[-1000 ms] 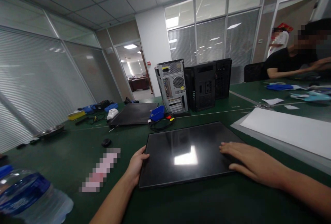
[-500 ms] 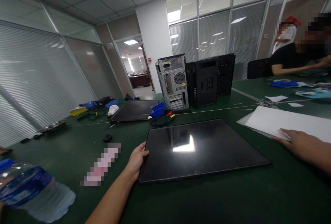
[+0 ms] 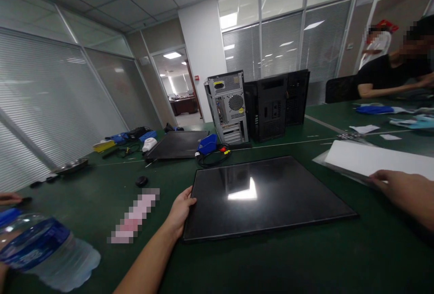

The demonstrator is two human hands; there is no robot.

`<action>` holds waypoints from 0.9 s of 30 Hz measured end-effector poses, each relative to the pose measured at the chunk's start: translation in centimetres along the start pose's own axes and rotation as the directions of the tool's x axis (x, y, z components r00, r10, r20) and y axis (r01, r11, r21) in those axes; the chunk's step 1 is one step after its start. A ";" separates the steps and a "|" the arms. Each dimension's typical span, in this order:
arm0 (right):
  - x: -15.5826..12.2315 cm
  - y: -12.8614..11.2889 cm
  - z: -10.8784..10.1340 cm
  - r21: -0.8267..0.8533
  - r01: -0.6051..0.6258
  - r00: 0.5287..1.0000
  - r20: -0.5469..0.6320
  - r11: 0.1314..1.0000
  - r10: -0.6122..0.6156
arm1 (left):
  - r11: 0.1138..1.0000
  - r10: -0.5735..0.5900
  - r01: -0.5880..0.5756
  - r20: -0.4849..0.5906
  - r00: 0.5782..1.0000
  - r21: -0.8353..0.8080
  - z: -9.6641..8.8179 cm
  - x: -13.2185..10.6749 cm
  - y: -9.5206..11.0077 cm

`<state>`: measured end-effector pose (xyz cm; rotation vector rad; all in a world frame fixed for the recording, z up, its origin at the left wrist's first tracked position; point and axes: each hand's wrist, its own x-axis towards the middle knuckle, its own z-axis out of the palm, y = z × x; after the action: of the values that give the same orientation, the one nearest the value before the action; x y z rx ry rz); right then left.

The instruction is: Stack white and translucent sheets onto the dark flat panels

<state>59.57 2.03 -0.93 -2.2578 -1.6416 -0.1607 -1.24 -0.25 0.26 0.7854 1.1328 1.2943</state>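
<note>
A flat black monitor screen [image 3: 271, 203] lies on the green table, with a bright light mirrored in its glass. My left hand [image 3: 181, 211] is closed on its left edge, thumb on top and the other fingers partly under it. At the right, my right hand [image 3: 402, 190] is closed on the near edge of a white sheet [image 3: 379, 158], which has a clear plastic film sticking out at its left corner. Some of the right hand's fingers are hidden.
A water bottle [image 3: 44, 253] is at the near left, with another person's hand [image 3: 10, 198] behind it. Computer cases [image 3: 227, 108] stand at the back, near a second dark screen [image 3: 178, 144] and a blue object with cables [image 3: 207, 144]. A person in black sits far right.
My right hand has shifted slightly right along the sheet's edge, and the plastic there looks less bunched. At the far left, another person's hand has come further into view. My left hand stays on the screen.
</note>
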 end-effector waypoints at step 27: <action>-9.4 -14.6 -1.4 0.250 0.674 0.717 0.004 0.695 -0.697 | 0.998 -0.032 0.030 -0.042 0.999 -0.046 0.0 -0.1 0.4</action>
<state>42.98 -2.89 0.68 -1.3931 -2.3558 -0.0280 -1.39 -0.30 0.67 0.7072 1.1411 1.3114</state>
